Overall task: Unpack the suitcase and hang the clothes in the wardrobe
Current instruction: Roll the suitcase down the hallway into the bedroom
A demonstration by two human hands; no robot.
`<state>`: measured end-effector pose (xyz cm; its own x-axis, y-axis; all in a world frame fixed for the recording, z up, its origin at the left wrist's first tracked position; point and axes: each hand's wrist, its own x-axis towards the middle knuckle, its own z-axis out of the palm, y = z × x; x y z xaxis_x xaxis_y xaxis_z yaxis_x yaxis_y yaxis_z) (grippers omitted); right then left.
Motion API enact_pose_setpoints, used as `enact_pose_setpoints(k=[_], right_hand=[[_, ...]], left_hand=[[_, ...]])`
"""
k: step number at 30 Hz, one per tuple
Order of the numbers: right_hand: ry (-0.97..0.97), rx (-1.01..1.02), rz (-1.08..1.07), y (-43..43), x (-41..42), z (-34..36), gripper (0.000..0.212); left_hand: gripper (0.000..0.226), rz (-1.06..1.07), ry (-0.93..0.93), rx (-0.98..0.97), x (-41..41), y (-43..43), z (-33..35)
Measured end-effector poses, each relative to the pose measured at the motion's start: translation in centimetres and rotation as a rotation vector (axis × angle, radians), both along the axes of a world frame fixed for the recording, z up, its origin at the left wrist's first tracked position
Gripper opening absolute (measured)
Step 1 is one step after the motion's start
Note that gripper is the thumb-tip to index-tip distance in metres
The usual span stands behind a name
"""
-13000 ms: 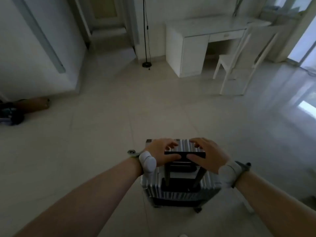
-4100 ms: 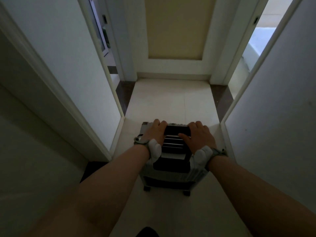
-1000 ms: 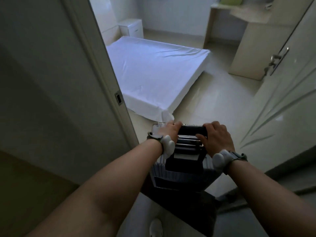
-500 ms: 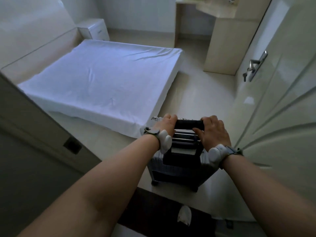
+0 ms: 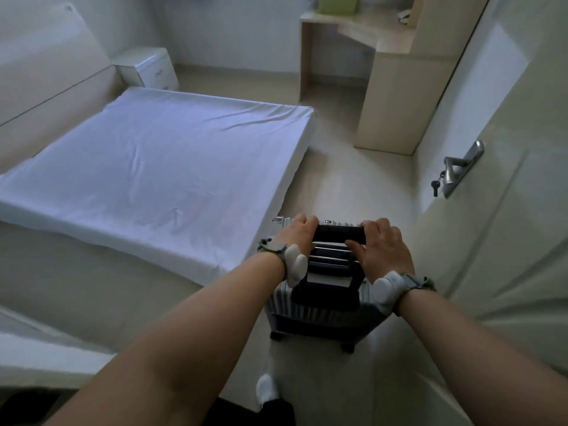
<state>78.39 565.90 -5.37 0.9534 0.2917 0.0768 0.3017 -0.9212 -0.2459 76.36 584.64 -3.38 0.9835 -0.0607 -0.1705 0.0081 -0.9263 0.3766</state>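
Note:
A ribbed silver suitcase [image 5: 319,309] stands upright and shut on its wheels on the tiled floor, just past the foot corner of the bed. Its black pull handle [image 5: 338,234] is raised. My left hand [image 5: 299,238] grips the handle's left end and my right hand [image 5: 384,244] grips its right end. Both wrists wear white bands. No clothes show. A tall pale cabinet [image 5: 396,96] stands ahead on the right; I cannot tell whether it is the wardrobe.
A low bed [image 5: 153,161] with a white sheet fills the left. A white nightstand [image 5: 147,69] sits at the far left corner. An open door [image 5: 491,210] with a metal lever handle [image 5: 458,167] lines the right. A floor strip runs between bed and door.
I have pushed the suitcase from the living room through the hallway and doorway into the bedroom. In the last half second it rolled further in, past the door frame, alongside the bed.

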Motion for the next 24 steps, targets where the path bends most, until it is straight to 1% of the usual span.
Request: enact_pose_setpoints(k=[4,6,11,15,16,20,22,24], right_hand=[[-0.019,-0.005,-0.025,0.6,7.6,0.0,0.044],[-0.019,-0.008,-0.034,0.9,10.3,0.1,0.045],[-0.004,-0.008,-0.112,2.7,19.3,0.3,0.058],[0.02,-0.01,-0.176,4.1,25.6,0.4,0.061],[0.033,-0.005,-0.208,4.2,28.3,0.2,0.061],[0.036,-0.004,-0.208,5.0,33.9,0.2,0.06],[0.024,-0.012,-0.215,5.3,37.9,-0.1,0.06],[0.005,-0.016,-0.214,5.5,40.0,-0.3,0.059]], left_hand=[[0.027,-0.032,-0.016,0.01,8.0,0.6,0.0],[0.028,-0.043,-0.021,0.018,10.7,0.9,0.2],[0.03,-0.109,-0.04,0.035,20.3,2.4,0.1],[0.032,-0.157,-0.044,0.043,27.4,3.5,0.2],[0.032,-0.172,-0.033,0.038,30.3,3.6,-0.1],[0.033,-0.182,-0.025,0.008,36.0,4.4,-0.3],[0.03,-0.179,-0.034,0.005,40.1,4.7,-0.7],[0.028,-0.175,-0.031,0.004,42.2,5.0,-0.8]])
